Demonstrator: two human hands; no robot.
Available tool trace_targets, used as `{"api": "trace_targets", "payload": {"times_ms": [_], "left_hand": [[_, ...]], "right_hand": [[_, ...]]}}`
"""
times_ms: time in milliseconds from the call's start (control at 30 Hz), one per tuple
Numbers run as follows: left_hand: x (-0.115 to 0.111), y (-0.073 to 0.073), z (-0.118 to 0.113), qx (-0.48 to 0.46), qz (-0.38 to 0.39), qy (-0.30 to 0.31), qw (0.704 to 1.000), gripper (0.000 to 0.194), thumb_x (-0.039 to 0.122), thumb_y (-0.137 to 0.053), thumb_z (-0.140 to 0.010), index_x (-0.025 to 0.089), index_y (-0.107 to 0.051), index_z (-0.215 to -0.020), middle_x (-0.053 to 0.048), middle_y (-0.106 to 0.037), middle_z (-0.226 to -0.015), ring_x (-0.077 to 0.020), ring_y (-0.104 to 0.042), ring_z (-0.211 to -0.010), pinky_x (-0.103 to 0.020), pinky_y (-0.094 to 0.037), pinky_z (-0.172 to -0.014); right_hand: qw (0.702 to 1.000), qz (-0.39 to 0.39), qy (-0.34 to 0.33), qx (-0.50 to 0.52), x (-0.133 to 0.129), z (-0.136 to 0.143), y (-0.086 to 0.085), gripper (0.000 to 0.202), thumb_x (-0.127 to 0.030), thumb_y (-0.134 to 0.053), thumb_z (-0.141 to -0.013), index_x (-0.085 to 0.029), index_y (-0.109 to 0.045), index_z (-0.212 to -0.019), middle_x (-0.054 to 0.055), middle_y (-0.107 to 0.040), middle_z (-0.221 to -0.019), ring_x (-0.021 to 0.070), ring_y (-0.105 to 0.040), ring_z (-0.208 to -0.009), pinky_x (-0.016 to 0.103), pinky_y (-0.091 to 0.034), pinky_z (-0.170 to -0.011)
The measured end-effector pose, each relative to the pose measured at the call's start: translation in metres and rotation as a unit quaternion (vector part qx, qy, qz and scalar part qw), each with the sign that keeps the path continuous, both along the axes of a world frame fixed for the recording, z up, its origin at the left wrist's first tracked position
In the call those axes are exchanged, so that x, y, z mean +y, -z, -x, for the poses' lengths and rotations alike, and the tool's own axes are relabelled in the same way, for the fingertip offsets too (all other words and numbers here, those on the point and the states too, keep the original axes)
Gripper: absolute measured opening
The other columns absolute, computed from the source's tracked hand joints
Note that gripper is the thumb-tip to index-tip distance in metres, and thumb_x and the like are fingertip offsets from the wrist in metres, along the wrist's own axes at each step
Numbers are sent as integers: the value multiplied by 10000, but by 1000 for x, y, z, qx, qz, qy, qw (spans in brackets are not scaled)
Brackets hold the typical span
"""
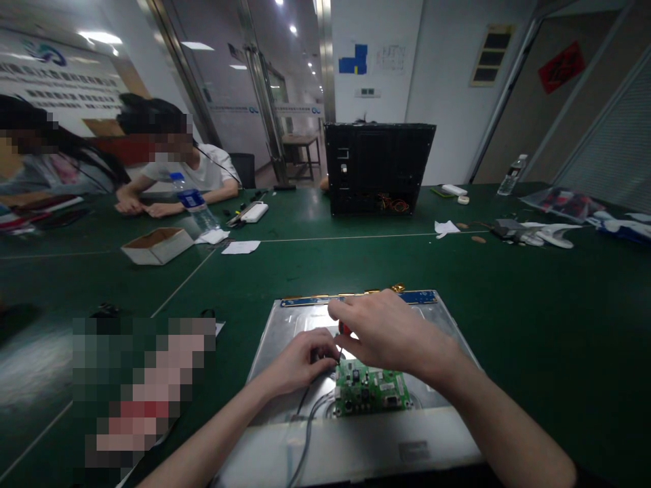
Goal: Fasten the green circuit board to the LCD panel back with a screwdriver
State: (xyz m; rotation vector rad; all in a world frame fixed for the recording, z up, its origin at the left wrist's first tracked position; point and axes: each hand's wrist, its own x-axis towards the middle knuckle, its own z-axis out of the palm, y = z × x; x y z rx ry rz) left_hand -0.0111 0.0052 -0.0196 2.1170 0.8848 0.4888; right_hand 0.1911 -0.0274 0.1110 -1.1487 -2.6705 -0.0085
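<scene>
A flat metal-backed display panel [264, 362] lies in front of me, with a green circuit board [371, 388] on its middle. My right hand [389, 332] is closed round a screwdriver [344, 328] with a red handle, its thin shaft pointing down at the board's upper left corner. Beside that tip, my left hand [305, 359] is pinched with thumb and fingers together; what it holds, if anything, is too small to make out. Grey cables [309, 427] run from the board's left side toward me. A blue circuit strip [422, 297] lines the panel's far edge.
A black display unit [379, 169] stands upright across the green table [295, 261]. An open cardboard box [157, 247] and a water bottle [198, 207] stand to the left. Two people sit at the far left. Scraps and tools [529, 232] lie at the right.
</scene>
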Motion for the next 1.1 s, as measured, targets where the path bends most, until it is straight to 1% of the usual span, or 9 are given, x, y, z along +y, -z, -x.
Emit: {"api": "trace_targets", "payload": {"times_ms": [100,267,400,500,600,733,867,967,1100], "left_hand": [[0,-1,-1,2,1,3,1000,87,196,-612,-825,156,-689,-818,-37,-664,-818,-192,-577,-780,-278,-428,-697],[-1,-3,-2,1,1,3,1000,82,210,-624,-824,161,-673,-781,-19,-645,-763,-183,-567,-745,-273,-430,-690],[-1,-3,-2,8,9,-2,1000,90,183,-599,-835,159,-673,-792,-19,-641,-772,-171,-558,-725,-267,-430,-680],[-1,-2,-1,-1,7,-8,1000,80,137,-598,-804,157,-673,-789,-19,-637,-791,-165,-558,-722,-259,-424,-665],[-2,-2,-1,-11,-4,-2,1000,79,137,-599,-803,158,-674,-794,-21,-635,-802,-168,-559,-733,-260,-417,-666],[-1,-1,-2,-13,-10,4,1000,92,172,-593,-836,155,-666,-784,-16,-624,-764,-165,-551,-719,-261,-418,-669],[0,0,-2,4,-2,-2,1000,94,179,-607,-829,155,-657,-753,-2,-603,-703,-163,-538,-692,-260,-421,-658],[0,-1,-2,0,1,-6,1000,92,178,-603,-826,157,-659,-756,-7,-614,-716,-164,-542,-694,-261,-424,-656],[0,-1,-1,0,8,-4,1000,83,180,-592,-824,161,-668,-796,-17,-633,-774,-168,-556,-718,-262,-433,-657]], "right_hand": [[1000,6,-20,7,-2,-3,-1,110,-251,-545,-852,-163,-558,-917,51,-668,-838,153,-552,-646,295,-203,-494],[999,13,-37,-2,-4,-4,-4,131,-199,-565,-788,-157,-548,-911,59,-659,-846,151,-542,-637,295,-205,-491],[1000,10,-19,-2,-2,-2,-3,101,-212,-533,-838,-160,-557,-921,56,-679,-837,159,-564,-637,301,-199,-491],[1000,16,-4,-5,-1,-2,-1,104,-247,-514,-883,-170,-566,-929,47,-698,-839,162,-580,-634,301,-194,-489],[1000,21,-8,3,-1,-3,-2,122,-274,-519,-890,-167,-566,-924,48,-697,-860,167,-588,-662,296,-205,-494],[999,18,-28,7,-3,-5,-3,119,-227,-551,-830,-153,-548,-923,69,-672,-903,168,-576,-682,294,-221,-504],[999,19,-37,-3,-4,-4,-4,140,-181,-561,-787,-156,-540,-924,68,-666,-888,165,-566,-668,297,-212,-500],[1000,15,-27,-4,-3,-2,-4,123,-176,-546,-808,-154,-545,-930,63,-673,-864,160,-568,-653,299,-200,-493],[1000,17,-4,-2,-2,-1,-3,103,-231,-518,-872,-160,-552,-938,53,-689,-830,161,-574,-640,301,-185,-487]]}}
